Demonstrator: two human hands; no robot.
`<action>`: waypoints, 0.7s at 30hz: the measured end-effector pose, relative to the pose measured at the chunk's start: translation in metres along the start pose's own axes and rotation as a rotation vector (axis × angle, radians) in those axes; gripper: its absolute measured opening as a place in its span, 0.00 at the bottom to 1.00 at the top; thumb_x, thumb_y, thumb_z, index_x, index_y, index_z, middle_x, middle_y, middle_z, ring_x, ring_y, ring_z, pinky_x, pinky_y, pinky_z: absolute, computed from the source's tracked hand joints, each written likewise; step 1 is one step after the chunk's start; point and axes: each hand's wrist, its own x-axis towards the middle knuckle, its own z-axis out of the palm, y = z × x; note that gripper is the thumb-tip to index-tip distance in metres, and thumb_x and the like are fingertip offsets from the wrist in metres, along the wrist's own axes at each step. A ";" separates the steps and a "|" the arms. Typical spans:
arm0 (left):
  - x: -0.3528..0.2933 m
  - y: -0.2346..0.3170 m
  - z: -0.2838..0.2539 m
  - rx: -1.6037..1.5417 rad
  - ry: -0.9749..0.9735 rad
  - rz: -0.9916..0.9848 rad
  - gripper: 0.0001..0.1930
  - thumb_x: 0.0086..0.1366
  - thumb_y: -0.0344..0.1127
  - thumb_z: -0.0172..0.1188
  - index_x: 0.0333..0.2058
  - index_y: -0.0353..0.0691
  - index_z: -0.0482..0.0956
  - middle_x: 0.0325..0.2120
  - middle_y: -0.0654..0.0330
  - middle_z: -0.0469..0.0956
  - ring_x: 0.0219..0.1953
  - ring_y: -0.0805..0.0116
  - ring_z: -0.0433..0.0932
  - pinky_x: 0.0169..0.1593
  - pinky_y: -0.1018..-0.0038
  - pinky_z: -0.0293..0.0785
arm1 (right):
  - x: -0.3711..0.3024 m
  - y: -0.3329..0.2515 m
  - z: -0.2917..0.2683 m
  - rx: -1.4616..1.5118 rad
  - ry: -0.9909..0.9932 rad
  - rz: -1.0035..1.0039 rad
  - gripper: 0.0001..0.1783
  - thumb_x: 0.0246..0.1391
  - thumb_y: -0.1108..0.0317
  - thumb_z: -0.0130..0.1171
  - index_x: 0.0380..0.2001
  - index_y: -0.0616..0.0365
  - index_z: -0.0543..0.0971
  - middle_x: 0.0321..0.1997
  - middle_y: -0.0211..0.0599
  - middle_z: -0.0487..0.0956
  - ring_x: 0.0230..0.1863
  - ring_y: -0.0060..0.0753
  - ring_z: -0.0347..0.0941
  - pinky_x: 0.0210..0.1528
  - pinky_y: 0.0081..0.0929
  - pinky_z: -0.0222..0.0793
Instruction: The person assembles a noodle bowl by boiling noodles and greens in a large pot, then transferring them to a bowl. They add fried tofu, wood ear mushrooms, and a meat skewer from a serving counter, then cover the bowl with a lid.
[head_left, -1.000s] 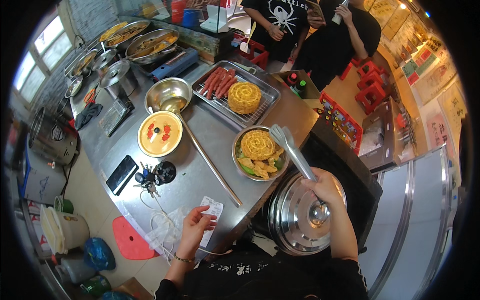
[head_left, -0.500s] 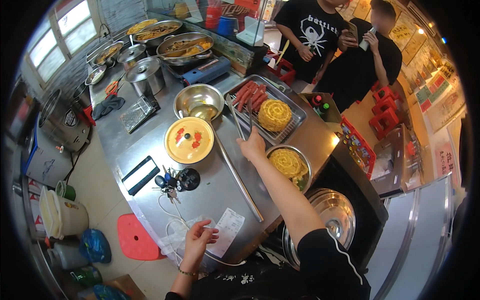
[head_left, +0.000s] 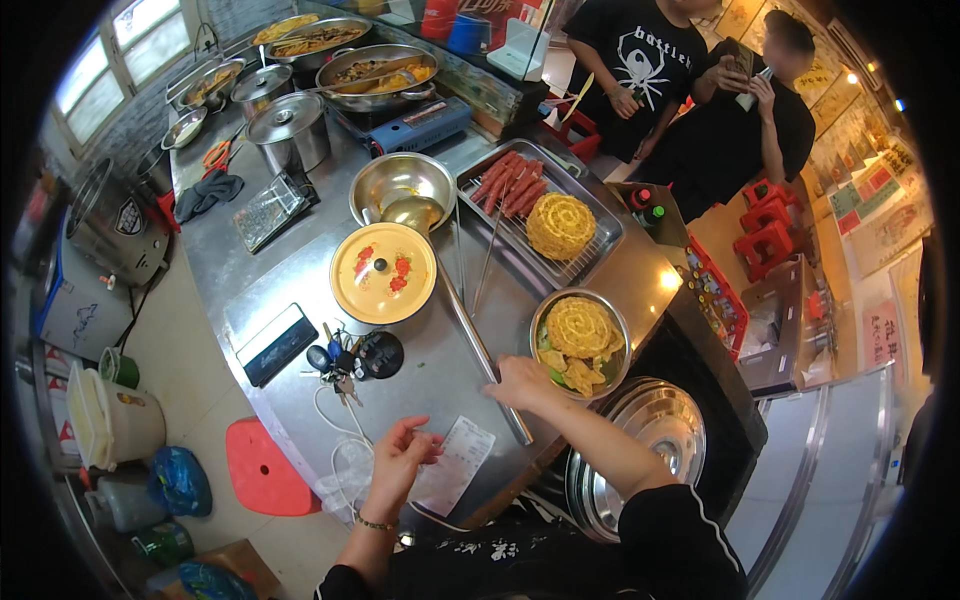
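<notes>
My left hand (head_left: pixel 400 462) is at the near edge of the steel counter (head_left: pixel 270 270), fingers curled onto the corner of a white paper slip (head_left: pixel 455 478). My right hand (head_left: pixel 520 380) lies knuckles up over the long metal ladle handle (head_left: pixel 470 330), touching the near rim of a steel bowl (head_left: pixel 580 345). That bowl holds a round yellow noodle cake and fried pieces. I cannot see whether the right hand grips the handle. The ladle's cup rests in an empty steel bowl (head_left: pixel 402 188) further back.
A yellow enamel lid (head_left: pixel 383 272), keys (head_left: pixel 345 358) and a black case (head_left: pixel 280 343) lie on the counter. A tray (head_left: pixel 600 245) holds sausages and a noodle cake. A big steel lid (head_left: pixel 640 465) sits low right. Pots stand behind; two people stand beyond.
My right hand went from the big steel lid out to the tray, then drew back to the near bowl and ladle handle. My left hand stayed at the paper slip.
</notes>
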 end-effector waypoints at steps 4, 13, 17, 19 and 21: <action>-0.010 0.004 0.002 0.047 -0.006 0.023 0.15 0.66 0.30 0.53 0.51 0.37 0.71 0.36 0.53 0.81 0.34 0.67 0.80 0.37 0.74 0.78 | -0.004 -0.001 0.032 0.221 0.283 0.081 0.16 0.48 0.63 0.55 0.37 0.63 0.76 0.34 0.54 0.80 0.39 0.56 0.77 0.43 0.47 0.71; -0.040 -0.016 0.046 0.172 -0.090 -0.030 0.14 0.66 0.30 0.53 0.50 0.36 0.72 0.35 0.53 0.81 0.33 0.67 0.81 0.37 0.75 0.78 | -0.065 0.033 0.011 0.666 0.515 -0.032 0.15 0.46 0.67 0.58 0.37 0.63 0.76 0.27 0.51 0.78 0.32 0.53 0.76 0.37 0.43 0.71; -0.037 -0.035 0.094 0.251 -0.208 0.030 0.15 0.66 0.30 0.54 0.51 0.35 0.72 0.34 0.55 0.81 0.33 0.69 0.80 0.37 0.76 0.77 | -0.162 0.112 0.008 1.102 0.324 -0.055 0.10 0.52 0.68 0.60 0.37 0.61 0.77 0.24 0.34 0.77 0.23 0.24 0.73 0.24 0.23 0.68; -0.034 -0.054 0.135 0.318 -0.342 0.056 0.16 0.66 0.30 0.54 0.52 0.35 0.71 0.34 0.56 0.80 0.32 0.71 0.79 0.36 0.78 0.76 | -0.229 0.152 0.003 1.299 0.246 -0.023 0.08 0.54 0.68 0.60 0.35 0.60 0.76 0.22 0.29 0.75 0.19 0.18 0.70 0.20 0.17 0.63; -0.031 -0.074 0.188 0.374 -0.506 0.053 0.17 0.66 0.30 0.56 0.53 0.35 0.70 0.33 0.58 0.80 0.32 0.74 0.78 0.36 0.80 0.74 | -0.301 0.190 0.006 1.329 0.301 0.047 0.07 0.55 0.68 0.60 0.33 0.59 0.76 0.19 0.24 0.74 0.15 0.12 0.67 0.15 0.11 0.59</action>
